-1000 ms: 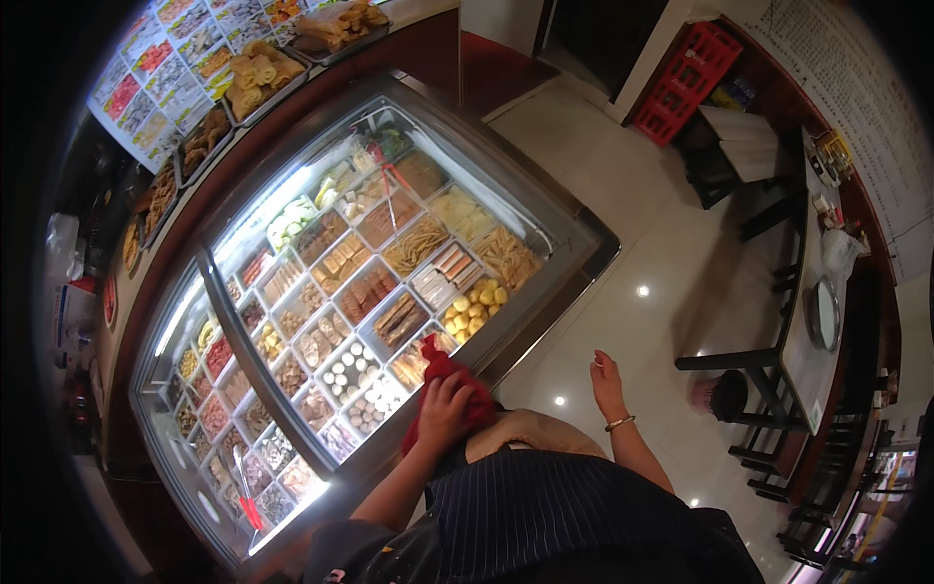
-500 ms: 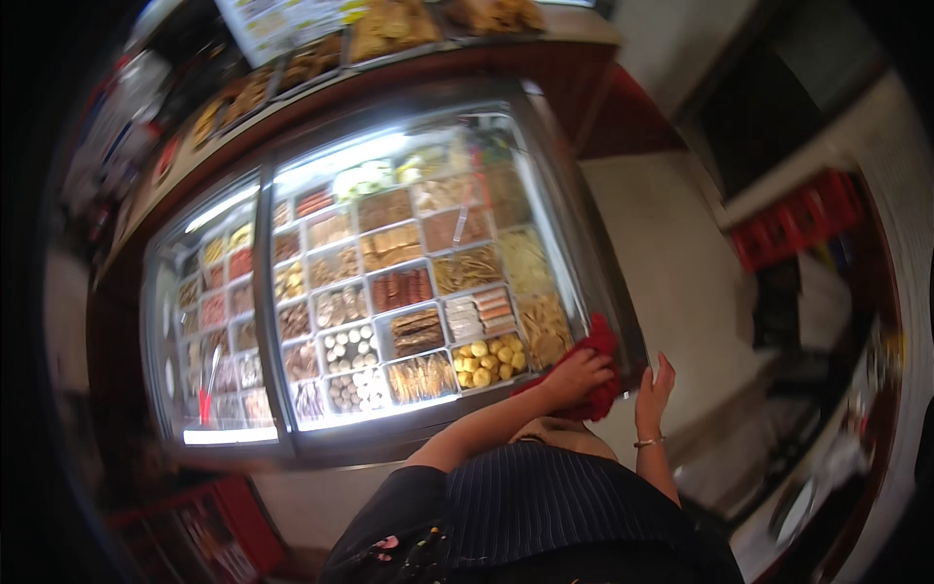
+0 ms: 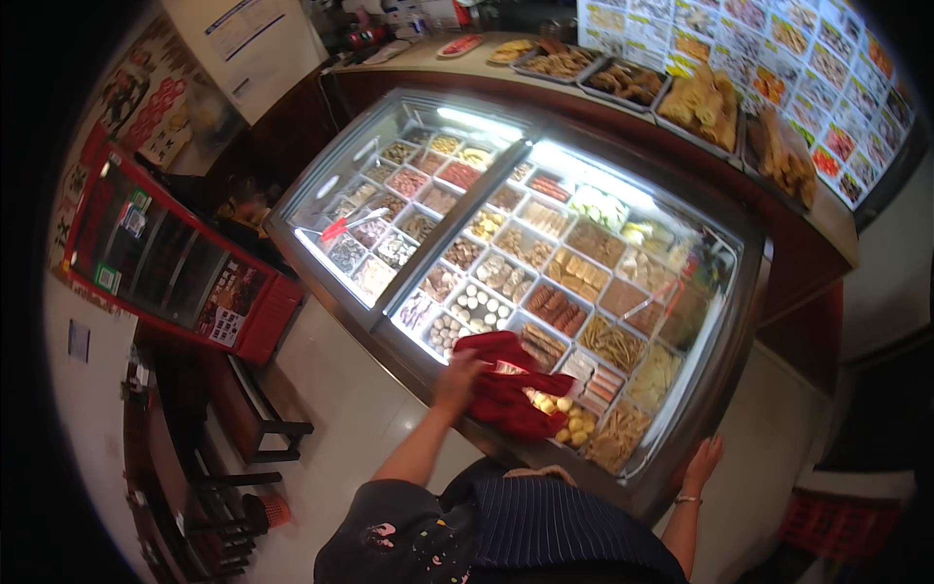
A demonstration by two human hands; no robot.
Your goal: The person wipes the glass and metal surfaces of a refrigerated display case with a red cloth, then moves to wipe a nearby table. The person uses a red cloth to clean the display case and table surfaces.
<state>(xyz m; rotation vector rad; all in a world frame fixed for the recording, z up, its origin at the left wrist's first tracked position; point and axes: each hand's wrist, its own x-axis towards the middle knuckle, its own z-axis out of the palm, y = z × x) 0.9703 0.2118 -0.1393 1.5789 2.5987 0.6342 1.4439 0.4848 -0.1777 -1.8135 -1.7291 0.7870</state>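
In my left hand [image 3: 455, 382] is a red cloth [image 3: 506, 389], gripped at its left side. The cloth spreads over the near edge of a glass-topped display freezer [image 3: 413, 362], covering some food trays beneath. My right hand [image 3: 702, 462] hangs beside the freezer's right near corner, holding nothing, its fingers loosely apart. Through the glass show rows of white trays with food, among them white balls [image 3: 480, 307], yellow balls [image 3: 581, 424] and brown strips [image 3: 611, 343]. A red-handled tool [image 3: 336, 229] lies over the trays at the left.
A counter behind the freezer bears trays of fried food [image 3: 700, 107]. A picture menu board [image 3: 759, 68] stands behind it. To the left are a red glass-door drinks cooler [image 3: 175, 258] and a dark wooden bench [image 3: 243, 409]. A red crate [image 3: 842, 521] sits at the lower right.
My left hand has carried the red cloth leftward along the freezer's near edge, and the cloth has spread out. My view has swung left, bringing the drinks cooler into sight.
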